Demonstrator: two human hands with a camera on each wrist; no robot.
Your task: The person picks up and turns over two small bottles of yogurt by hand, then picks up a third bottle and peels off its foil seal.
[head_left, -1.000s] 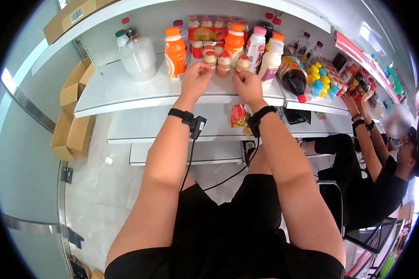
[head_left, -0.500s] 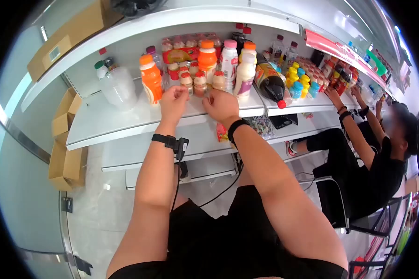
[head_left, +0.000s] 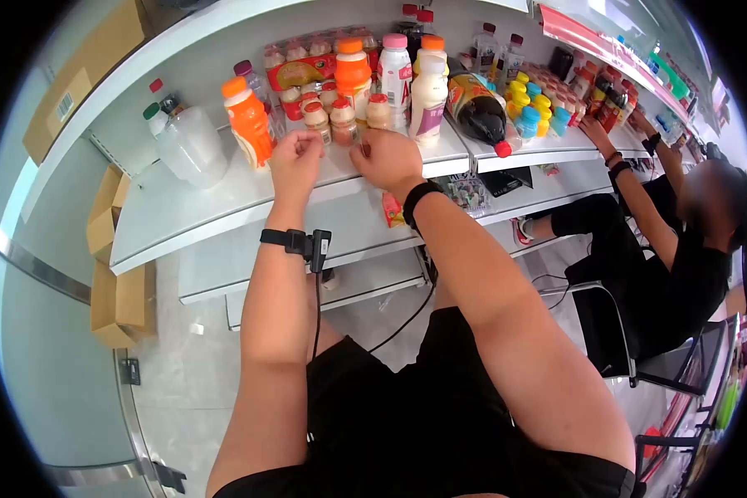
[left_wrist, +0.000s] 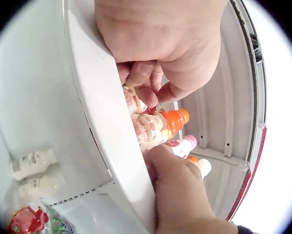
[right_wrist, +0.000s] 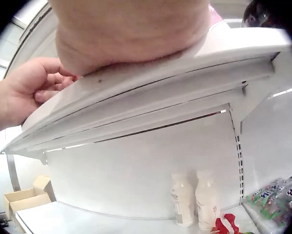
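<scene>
My left hand [head_left: 295,166] is at the shelf front with loosely curled fingers, close before the leftmost small red-capped drink bottle [head_left: 316,121]. In the left wrist view its thumb and fingertips bunch near the small bottles, nothing visible between them. Beside it, my right hand [head_left: 390,159] is low over the shelf edge, back of the hand up. Its fingertips, mostly hidden, lie near the middle small bottle [head_left: 343,124] and in front of the right one [head_left: 379,112]; I cannot tell whether they hold anything. An orange bottle [head_left: 249,124] stands left of my left hand.
Behind are another orange-capped bottle [head_left: 353,75], a pink-capped bottle [head_left: 396,75] and a shrink-wrapped pack [head_left: 307,70]. A white bottle [head_left: 428,100] and a lying cola bottle [head_left: 477,112] are right; a translucent jug [head_left: 189,145] is left. Another person [head_left: 681,241] sits at right.
The head view has shifted, so the shelf and bottles appear further left. My right hand has turned so that more of its back shows. The small bottles keep their row.
</scene>
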